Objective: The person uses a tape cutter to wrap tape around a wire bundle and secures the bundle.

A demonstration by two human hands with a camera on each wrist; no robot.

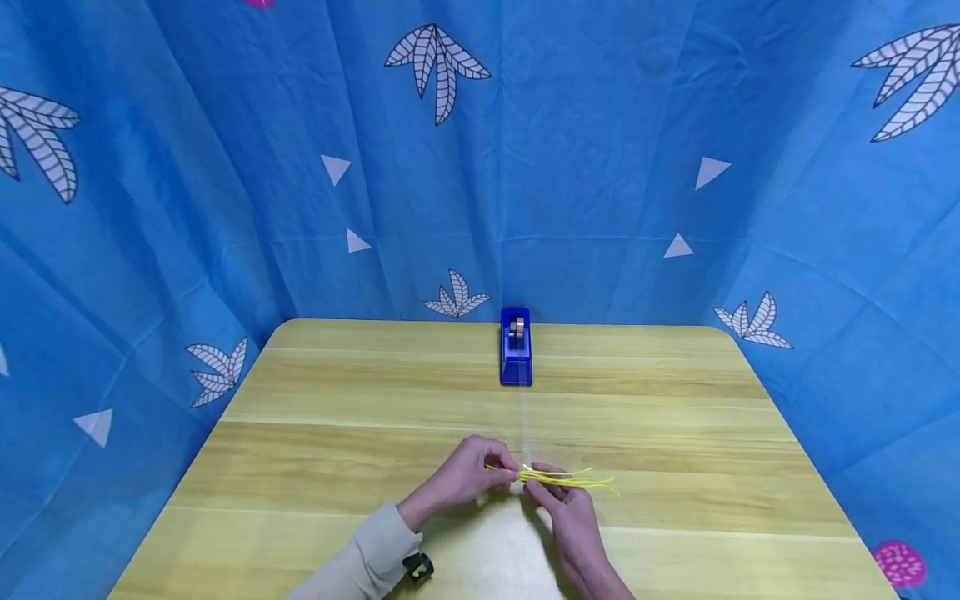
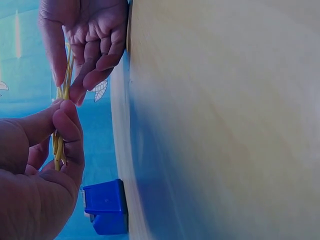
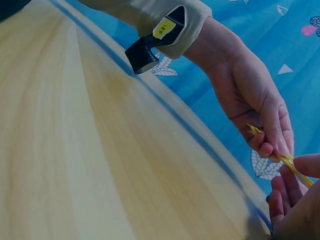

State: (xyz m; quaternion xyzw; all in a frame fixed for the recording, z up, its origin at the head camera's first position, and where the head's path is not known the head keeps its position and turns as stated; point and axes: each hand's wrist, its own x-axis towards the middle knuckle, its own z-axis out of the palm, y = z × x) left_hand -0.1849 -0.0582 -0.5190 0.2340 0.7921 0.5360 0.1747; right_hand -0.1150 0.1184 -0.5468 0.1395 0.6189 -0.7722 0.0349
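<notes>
A bundle of thin yellow wires [image 1: 573, 480] lies crosswise between the two hands, its loose ends fanning out to the right. My left hand [image 1: 471, 473] pinches it at the left with thumb and fingers. Close beside, my right hand [image 1: 572, 521] holds the bundle between thumb and fingers. A clear strip of tape [image 1: 526, 421] runs from the blue tape dispenser [image 1: 516, 372] down to the wires between the hands. In the left wrist view, the short end of the wires [image 2: 59, 145] shows under the left fingers. Where the tape meets the wires is partly hidden by fingers.
The dispenser stands at the far edge of the wooden table [image 1: 337, 467], straight ahead of the hands. A blue patterned curtain [image 1: 585, 167] hangs behind and along both sides. A black device [image 3: 167, 30] is strapped at the left sleeve cuff.
</notes>
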